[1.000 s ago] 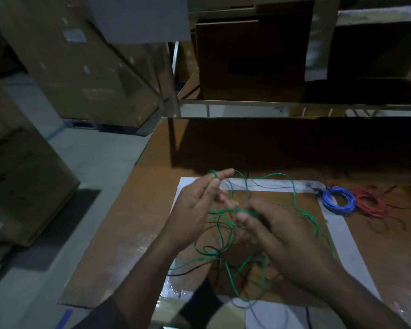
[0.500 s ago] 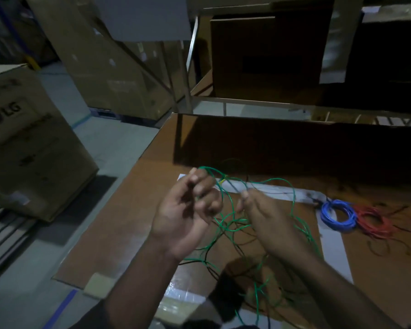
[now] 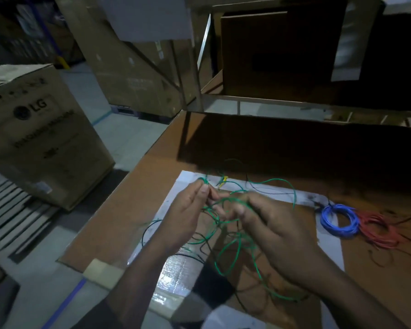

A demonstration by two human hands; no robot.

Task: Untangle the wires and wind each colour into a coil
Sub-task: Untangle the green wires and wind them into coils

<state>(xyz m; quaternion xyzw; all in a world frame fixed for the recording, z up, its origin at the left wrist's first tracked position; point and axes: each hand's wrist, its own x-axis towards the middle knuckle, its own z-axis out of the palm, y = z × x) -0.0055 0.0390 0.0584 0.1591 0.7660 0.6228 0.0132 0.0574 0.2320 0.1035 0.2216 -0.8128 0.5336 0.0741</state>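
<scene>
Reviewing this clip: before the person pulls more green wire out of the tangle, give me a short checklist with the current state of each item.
1. Left hand has the green wire: ok, its fingertips pinch a loop at the top.
2. Right hand has the green wire: ok, fingers curl round strands.
3. Green is free of the black wire: not ok, the two cross under the hands.
4. Blue coil lies apart from the tangle: ok.
5. Red wire is neatly wound: not ok, loose ends trail beside the blue coil.
6. Green wire's free end located: cannot tell.
</scene>
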